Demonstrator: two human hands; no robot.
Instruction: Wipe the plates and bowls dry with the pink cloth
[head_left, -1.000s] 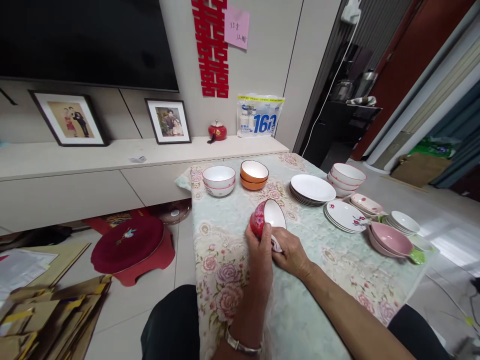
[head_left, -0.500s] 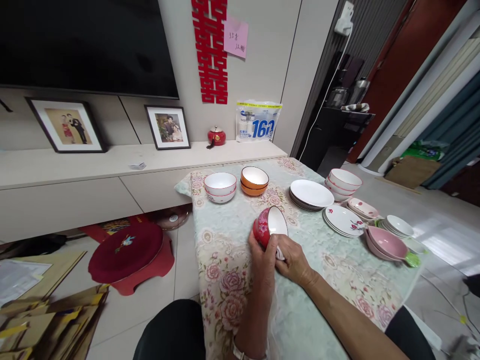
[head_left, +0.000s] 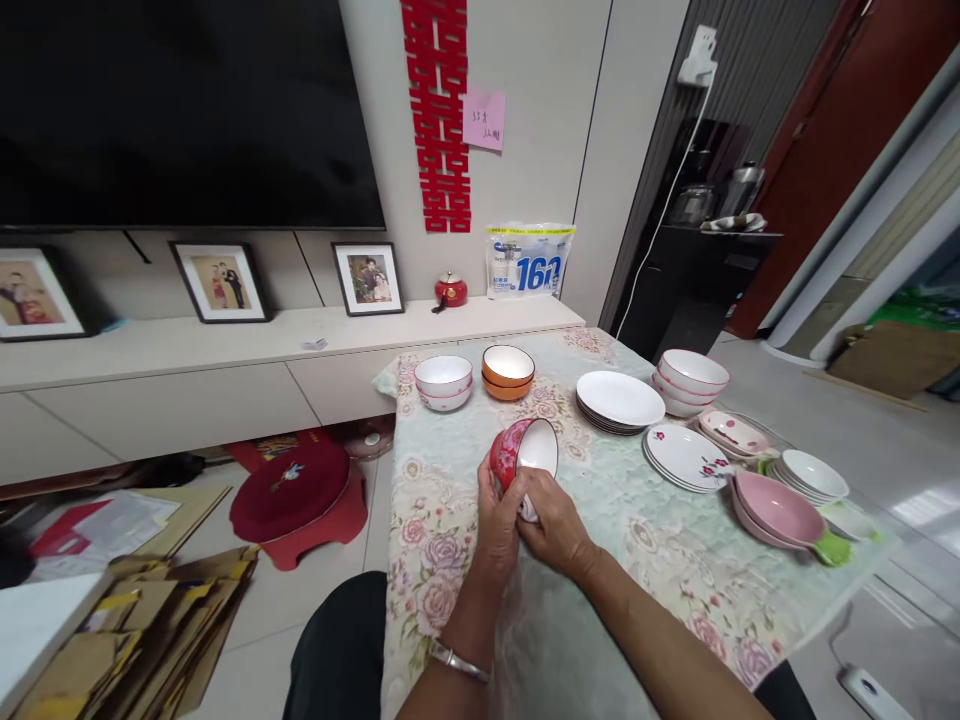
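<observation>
A red bowl (head_left: 511, 448) with pink flowers, a white inside and a dark rim is tilted above the table, its mouth turned to the right. Around its lower left side wraps my left hand (head_left: 495, 520), closed on it. My right hand (head_left: 556, 524) presses at the bowl's near rim, closed on a crumpled white cloth (head_left: 529, 511); most of the cloth is hidden by the fingers. Beyond the bowl stand stacked orange bowls (head_left: 508, 385) and stacked white bowls with red rims (head_left: 444, 378).
On the flowered tablecloth (head_left: 435, 540), to the right, are white plates (head_left: 621, 397), flower-patterned plates (head_left: 686, 456), tall white bowls (head_left: 691, 375), pink leaf-shaped dishes (head_left: 780, 508) and small white bowls (head_left: 814, 473). A red stool (head_left: 300, 500) and flattened cardboard (head_left: 150, 630) are on the floor left.
The camera view has turned somewhat left. Both hands still hold the red bowl and cloth, with the bowl tipped slightly differently.
</observation>
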